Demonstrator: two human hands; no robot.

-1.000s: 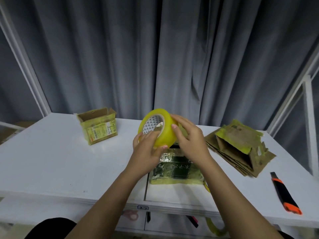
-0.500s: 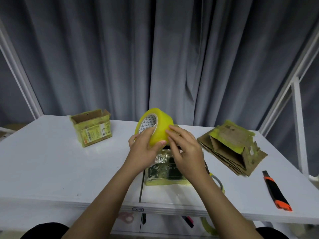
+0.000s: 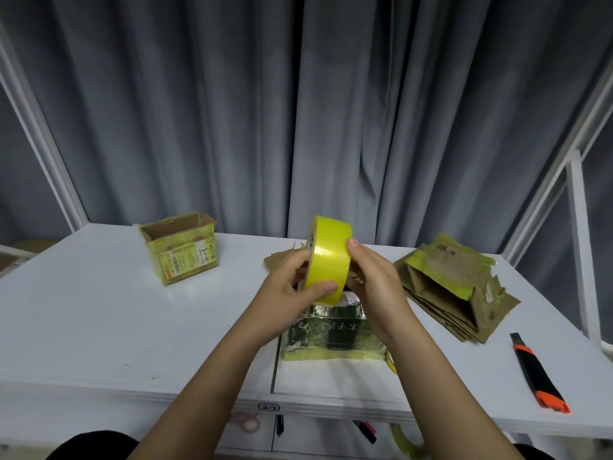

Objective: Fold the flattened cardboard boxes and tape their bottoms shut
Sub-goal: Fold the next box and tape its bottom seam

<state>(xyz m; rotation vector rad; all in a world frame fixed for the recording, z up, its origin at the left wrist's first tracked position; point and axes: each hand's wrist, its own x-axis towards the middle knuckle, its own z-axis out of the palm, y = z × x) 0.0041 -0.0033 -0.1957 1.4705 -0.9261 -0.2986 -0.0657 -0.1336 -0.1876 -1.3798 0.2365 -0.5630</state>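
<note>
One folded box (image 3: pixel 180 249) stands at the table's (image 3: pixel 83 327) far left corner. Another box (image 3: pixel 326 330), near the front edge, awaits taping, and flattened boxes (image 3: pixel 454 293) remain at the right. Left hand (image 3: pixel 292 293) and right hand (image 3: pixel 374 287) fingers clamp the tape roll (image 3: pixel 328 257) above the middle.

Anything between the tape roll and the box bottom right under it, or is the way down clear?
Nothing visible blocks it. The tape roll, held by the left hand and right hand, hangs just above the box on the table. Only air shows between them.
</note>
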